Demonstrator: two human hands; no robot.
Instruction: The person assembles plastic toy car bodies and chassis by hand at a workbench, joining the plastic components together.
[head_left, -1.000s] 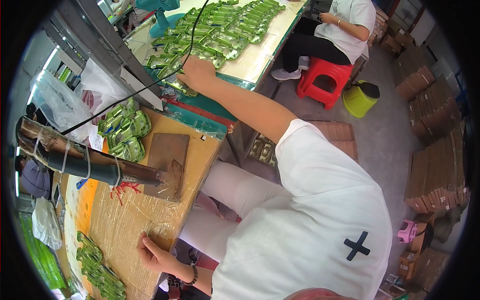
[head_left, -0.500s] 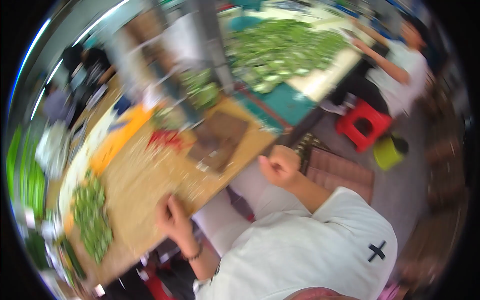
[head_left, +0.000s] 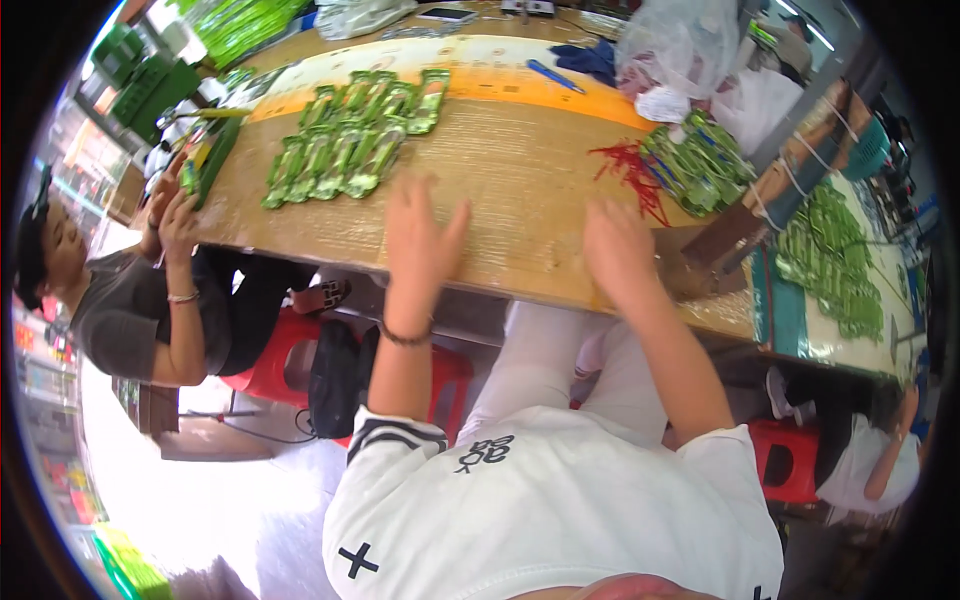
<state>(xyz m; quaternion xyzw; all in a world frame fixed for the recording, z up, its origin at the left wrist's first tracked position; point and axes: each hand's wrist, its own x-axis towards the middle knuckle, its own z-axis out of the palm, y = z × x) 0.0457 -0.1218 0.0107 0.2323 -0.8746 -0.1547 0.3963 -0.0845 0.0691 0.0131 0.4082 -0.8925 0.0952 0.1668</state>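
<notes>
Over the brown tabletop (head_left: 500,160), my left hand (head_left: 424,238) is open and empty, its thumb spread from the fingers. It is nearest to rows of slim green packets (head_left: 340,155) laid flat to its left. My right hand (head_left: 618,250) is at the table's near edge with its fingers curled in. Motion blurs it, and anything inside is hidden. Just beyond it are a heap of thin red strips (head_left: 632,172) and a loose pile of green packets (head_left: 698,165).
A blue pen (head_left: 555,76), dark blue cloth (head_left: 588,62) and clear plastic bags (head_left: 680,50) are toward the back. A post (head_left: 745,225) rises at right. One person (head_left: 150,310) sits at left, another (head_left: 880,460) at far right. More packets (head_left: 830,260) cover the neighbouring table.
My view has swung left, bringing the table in front of me and the person at left into sight. Both my hands are now over the table; the right one was beside its edge.
</notes>
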